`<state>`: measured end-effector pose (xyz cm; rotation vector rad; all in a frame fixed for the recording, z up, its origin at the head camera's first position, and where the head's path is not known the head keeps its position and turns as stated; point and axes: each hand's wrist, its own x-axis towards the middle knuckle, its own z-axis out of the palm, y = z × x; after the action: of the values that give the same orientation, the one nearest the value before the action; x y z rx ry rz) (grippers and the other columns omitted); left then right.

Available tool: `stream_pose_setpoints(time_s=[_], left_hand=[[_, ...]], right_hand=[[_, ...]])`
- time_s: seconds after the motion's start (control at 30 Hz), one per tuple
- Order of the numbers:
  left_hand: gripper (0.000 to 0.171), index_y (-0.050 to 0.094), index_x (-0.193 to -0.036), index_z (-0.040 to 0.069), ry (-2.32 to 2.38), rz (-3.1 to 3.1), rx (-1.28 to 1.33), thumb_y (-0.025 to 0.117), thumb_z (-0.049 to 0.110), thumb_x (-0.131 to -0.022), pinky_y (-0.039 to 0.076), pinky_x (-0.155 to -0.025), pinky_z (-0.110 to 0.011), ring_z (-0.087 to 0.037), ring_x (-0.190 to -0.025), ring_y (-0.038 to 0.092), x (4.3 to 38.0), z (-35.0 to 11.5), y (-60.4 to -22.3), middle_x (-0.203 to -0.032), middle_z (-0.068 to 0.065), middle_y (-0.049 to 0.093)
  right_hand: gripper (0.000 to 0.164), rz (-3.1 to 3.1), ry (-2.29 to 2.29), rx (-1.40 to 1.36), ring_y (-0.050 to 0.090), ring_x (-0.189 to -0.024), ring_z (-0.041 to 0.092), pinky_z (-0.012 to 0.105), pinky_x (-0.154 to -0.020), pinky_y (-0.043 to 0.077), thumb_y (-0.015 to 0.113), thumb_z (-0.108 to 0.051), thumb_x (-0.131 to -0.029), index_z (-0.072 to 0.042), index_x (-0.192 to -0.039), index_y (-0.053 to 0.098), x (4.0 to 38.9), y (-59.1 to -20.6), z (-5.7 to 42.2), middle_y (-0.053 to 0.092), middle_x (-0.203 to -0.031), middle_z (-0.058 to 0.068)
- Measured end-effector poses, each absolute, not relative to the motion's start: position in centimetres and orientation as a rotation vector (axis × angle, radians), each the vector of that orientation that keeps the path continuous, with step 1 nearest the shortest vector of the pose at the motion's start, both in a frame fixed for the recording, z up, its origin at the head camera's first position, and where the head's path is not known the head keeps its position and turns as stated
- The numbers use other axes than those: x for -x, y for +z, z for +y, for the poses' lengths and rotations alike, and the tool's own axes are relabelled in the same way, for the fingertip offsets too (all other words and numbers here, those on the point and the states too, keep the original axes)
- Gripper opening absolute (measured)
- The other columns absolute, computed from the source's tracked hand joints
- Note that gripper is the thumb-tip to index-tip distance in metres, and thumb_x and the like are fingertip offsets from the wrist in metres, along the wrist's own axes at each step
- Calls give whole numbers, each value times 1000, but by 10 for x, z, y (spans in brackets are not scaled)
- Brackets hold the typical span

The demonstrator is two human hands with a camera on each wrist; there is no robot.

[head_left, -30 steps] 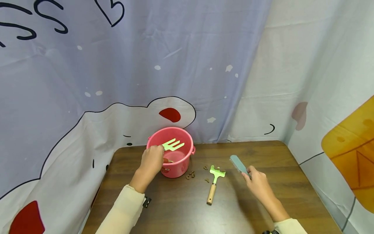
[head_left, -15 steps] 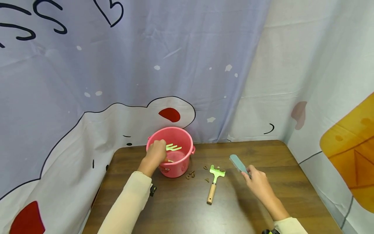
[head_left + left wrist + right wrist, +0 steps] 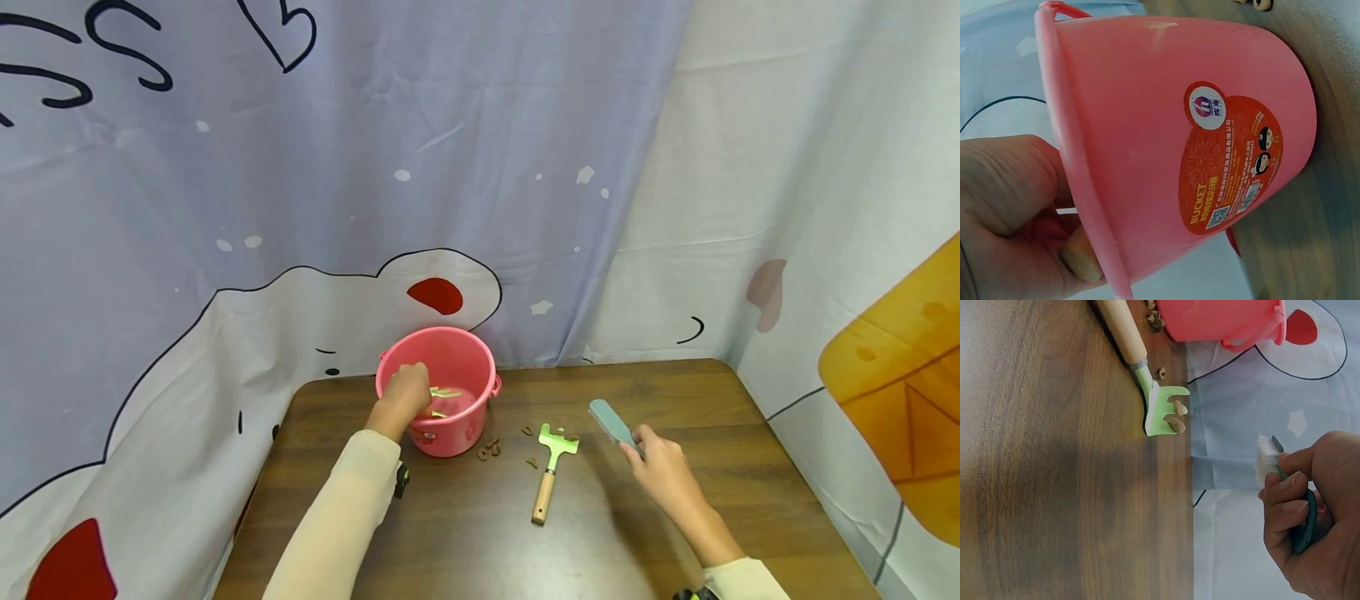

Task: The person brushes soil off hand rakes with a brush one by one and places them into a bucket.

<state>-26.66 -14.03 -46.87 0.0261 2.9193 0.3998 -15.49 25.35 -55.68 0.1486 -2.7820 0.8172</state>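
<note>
My left hand [image 3: 405, 398] reaches over the near left rim of a pink bucket [image 3: 450, 437]. It grips a small garden fork by its wooden handle [image 3: 1082, 257]; the pale green tines [image 3: 447, 392] show low inside the bucket. Below them another light green piece [image 3: 438, 414] is partly hidden by the hand. Over the right of the table, my right hand [image 3: 663, 471] holds a teal brush [image 3: 611, 418] with white bristles [image 3: 1266, 459], raised above the surface. Between the hands, a green rake [image 3: 557, 448] with a wooden handle lies on the table.
Small brown curled bits [image 3: 491, 447] lie beside the bucket, and more sit around the rake's tines. The wooden table [image 3: 480, 533] ends at a printed curtain [image 3: 540, 208] directly behind the bucket.
My left hand has moved right and lowered the garden fork from above the bucket's rim down into it. My right hand and the brush have stayed nearly still.
</note>
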Motion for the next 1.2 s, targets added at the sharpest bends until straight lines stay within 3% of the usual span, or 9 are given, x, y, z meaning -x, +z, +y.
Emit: stream_pose_setpoints(time_s=[0.27,0.5,0.93,1.2], left_hand=[[15,65,-97,0,366,2916,-24,69,-4,-83,53,-69,-38,-30,-78,64,269,-136,-476,-88,-14,67],[13,65,-100,0,341,2882,-6,72,2,-88,54,-70,-37,-29,-79,65,273,-134,-482,-90,-14,68],[12,67,-94,1,329,2865,-32,75,4,-86,56,-74,-37,-28,-80,65,276,-133,-487,-93,-16,69],[7,67,-91,2,355,2871,14,70,7,-86,54,-77,-40,-30,-82,64,273,-135,-487,-93,-16,69]], right_hand=[[18,-2764,781,-161,60,-61,20,33,-52,48,73,-9,-93,5,-98,62,154,-559,255,70,-79,16],[18,-2776,778,-150,60,-62,21,34,-53,47,72,-9,-94,5,-98,62,153,-559,257,70,-79,16],[17,-2780,768,-129,58,-62,21,36,-55,47,73,-11,-93,3,-97,62,152,-562,258,69,-76,13],[17,-2773,778,-131,56,-61,19,35,-54,46,73,-10,-93,3,-96,62,152,-562,259,68,-76,12]])
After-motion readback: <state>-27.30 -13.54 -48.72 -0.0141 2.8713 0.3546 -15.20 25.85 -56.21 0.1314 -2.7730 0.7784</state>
